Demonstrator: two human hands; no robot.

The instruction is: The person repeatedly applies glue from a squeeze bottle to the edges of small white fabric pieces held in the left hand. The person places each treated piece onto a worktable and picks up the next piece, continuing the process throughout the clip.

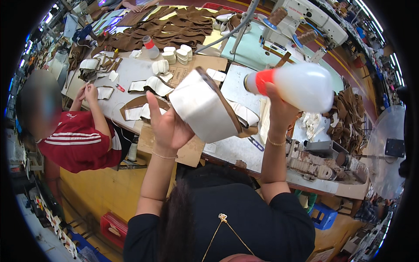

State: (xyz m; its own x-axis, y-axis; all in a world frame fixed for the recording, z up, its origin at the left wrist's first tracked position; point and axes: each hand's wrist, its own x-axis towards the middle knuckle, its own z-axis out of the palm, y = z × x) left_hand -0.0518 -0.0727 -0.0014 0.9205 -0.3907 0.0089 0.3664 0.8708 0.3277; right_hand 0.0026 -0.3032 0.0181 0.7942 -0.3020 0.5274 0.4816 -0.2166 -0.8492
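Above the table's front part, a curved brown piece with a white lining (203, 107), like part of a shoe upper, is held up by my left hand (170, 126). That hand is palm up with the thumb stretched away; its fingers are partly hidden behind the piece. To the right, my right hand (281, 107) is wrapped round a translucent squeeze bottle (307, 87) with a red band. The bottle is tilted on its side, its narrow end pointing left toward the piece. More white-lined pieces (158, 86) lie on the table beyond my left hand.
A co-worker in a red shirt (78, 139) sits at the left. Blue-handled snips (256, 144) lie near the front edge. Farther back are white pad stacks (174, 54), another red-banded bottle (150, 47) and brown strips (166, 28). A sewing machine (314, 17) stands back right.
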